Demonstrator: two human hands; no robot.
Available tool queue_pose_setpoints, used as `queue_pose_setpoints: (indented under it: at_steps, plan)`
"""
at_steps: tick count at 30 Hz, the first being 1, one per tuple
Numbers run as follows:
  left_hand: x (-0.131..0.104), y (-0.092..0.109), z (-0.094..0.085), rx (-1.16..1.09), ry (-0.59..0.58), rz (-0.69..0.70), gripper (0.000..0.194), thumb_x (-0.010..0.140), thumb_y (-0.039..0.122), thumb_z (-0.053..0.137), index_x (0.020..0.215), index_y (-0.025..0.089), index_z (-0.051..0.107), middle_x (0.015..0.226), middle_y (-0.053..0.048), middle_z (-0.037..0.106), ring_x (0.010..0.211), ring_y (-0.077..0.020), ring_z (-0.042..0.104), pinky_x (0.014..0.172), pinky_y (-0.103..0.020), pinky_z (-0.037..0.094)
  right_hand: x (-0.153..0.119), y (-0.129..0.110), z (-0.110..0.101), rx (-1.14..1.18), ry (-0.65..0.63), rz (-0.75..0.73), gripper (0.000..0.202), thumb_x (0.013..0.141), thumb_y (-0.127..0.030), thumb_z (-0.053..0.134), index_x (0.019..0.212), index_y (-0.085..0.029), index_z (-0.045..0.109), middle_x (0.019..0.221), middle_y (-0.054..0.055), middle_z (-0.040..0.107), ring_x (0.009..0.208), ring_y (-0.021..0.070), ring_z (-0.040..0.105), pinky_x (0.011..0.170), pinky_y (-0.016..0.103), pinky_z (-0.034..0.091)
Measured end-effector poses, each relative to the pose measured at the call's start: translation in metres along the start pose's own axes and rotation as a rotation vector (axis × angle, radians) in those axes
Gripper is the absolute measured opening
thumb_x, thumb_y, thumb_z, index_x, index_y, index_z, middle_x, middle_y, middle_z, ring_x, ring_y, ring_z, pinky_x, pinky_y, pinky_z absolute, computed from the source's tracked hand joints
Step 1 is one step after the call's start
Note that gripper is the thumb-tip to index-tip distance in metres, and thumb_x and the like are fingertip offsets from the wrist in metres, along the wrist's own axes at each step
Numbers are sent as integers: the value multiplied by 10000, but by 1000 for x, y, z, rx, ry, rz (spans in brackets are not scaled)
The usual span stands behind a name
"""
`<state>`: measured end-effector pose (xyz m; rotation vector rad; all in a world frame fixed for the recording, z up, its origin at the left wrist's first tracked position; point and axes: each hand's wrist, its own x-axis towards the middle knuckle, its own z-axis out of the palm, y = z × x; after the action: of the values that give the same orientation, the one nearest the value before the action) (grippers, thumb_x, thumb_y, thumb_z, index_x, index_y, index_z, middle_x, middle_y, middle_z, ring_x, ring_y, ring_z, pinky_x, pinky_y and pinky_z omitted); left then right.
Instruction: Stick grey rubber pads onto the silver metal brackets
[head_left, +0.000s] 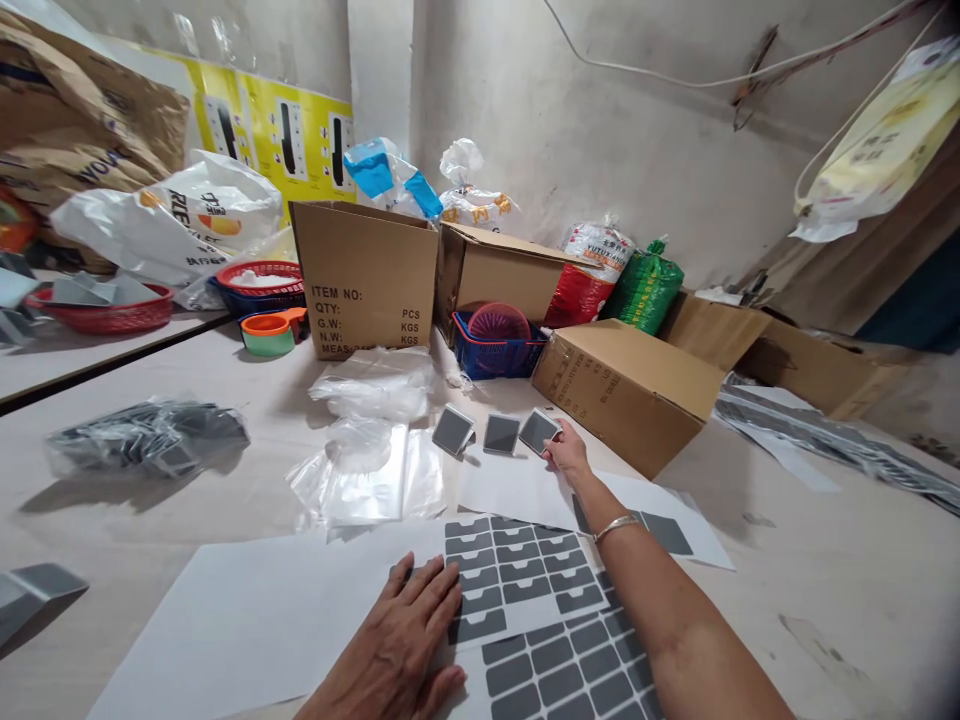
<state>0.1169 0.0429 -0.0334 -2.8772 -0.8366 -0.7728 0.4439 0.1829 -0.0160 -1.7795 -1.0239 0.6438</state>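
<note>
My left hand (397,640) lies flat with its fingers spread on white paper, its fingertips at the left edge of a sheet of grey stickers (517,575). Beneath that sheet, a second sheet of grey rectangles (570,675) shows near the front. My right hand (568,448) reaches forward and pinches the right side of a small grey-faced white piece (538,431). Two similar pieces stand to its left, a middle one (500,434) and a left one (453,430). White paper with larger grey patches (667,532) lies under my right forearm.
Clear plastic bags (367,475) lie left of centre. A bag of grey pieces (150,438) rests farther left. Behind stand cardboard boxes (364,270), a blue basket (495,358) and an orange tape-like ring (266,325). A tilted box (630,390) sits beyond my right hand.
</note>
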Motion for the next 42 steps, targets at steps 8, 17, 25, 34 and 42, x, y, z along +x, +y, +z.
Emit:
queue_pose_setpoints:
  at_steps: [8, 17, 25, 34, 42]
  plan:
    - [2, 2, 2, -11, 18, -24, 466, 789, 455, 457, 1176, 196, 489, 1257, -67, 534, 1198, -284, 406, 1048, -512, 211, 11, -4, -19, -44, -167, -13, 274, 888, -235, 504, 1144, -146, 465, 846, 18, 566, 553, 76, 542, 435, 180, 465]
    - [4, -7, -10, 20, -102, 88, 476, 835, 425, 422, 1238, 173, 437, 1315, -73, 476, 1226, -267, 379, 1040, -486, 239, 6, -7, -23, -162, -107, -43, 300, 888, -252, 501, 1163, -146, 447, 868, 28, 571, 580, 91, 559, 469, 206, 488]
    - [4, -10, -14, -34, -201, 55, 474, 856, 408, 398, 1272, 180, 398, 1333, -102, 443, 1241, -285, 351, 1038, -525, 245, -84, -13, -50, -326, -49, -353, 262, 816, -230, 550, 1070, -170, 522, 888, 29, 577, 547, 97, 552, 600, 275, 494]
    - [9, -1, -19, -75, -212, -8, 448, 852, 409, 406, 1227, 167, 436, 1242, -114, 504, 1245, -307, 321, 1027, -562, 217, -216, 1, -56, -408, -130, -613, 242, 862, -262, 455, 1074, -197, 552, 1032, 90, 568, 851, 210, 560, 758, 347, 466]
    - [3, -1, -21, -37, -246, 35, 474, 853, 392, 394, 1249, 132, 412, 1294, -139, 473, 1225, -311, 365, 997, -552, 282, -250, 10, -45, -637, -291, -779, 267, 835, -230, 511, 1099, -207, 540, 1119, 84, 554, 1022, 267, 460, 889, 450, 376]
